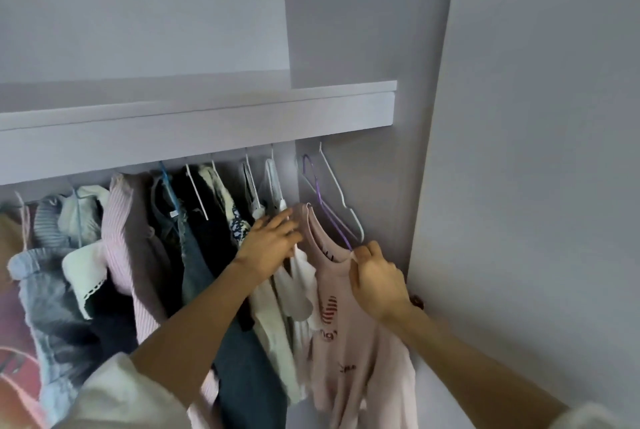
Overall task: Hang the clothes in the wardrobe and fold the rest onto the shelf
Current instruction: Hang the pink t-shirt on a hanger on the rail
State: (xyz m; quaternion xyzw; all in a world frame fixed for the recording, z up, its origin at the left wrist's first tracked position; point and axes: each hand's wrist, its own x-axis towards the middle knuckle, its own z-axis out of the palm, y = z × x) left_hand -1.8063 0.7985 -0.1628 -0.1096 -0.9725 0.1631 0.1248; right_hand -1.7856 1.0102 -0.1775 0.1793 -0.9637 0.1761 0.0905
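Observation:
A pale pink printed top [341,318] hangs at the right end of the wardrobe rail on a purple hanger [322,200]. My right hand [375,279] pinches the top's near shoulder where the hanger's arm ends. My left hand [272,245] lies with straight fingers against the top's far shoulder, touching the white garment [273,318] beside it. An empty white hanger [337,186] hangs just right of the purple one. The rail is hidden behind the shelf [194,124].
Several garments fill the rail to the left: a dark denim piece [204,276], a pink ribbed top [121,238], grey and white items. The wardrobe's side wall [388,203] and its open door [519,169] stand close on the right.

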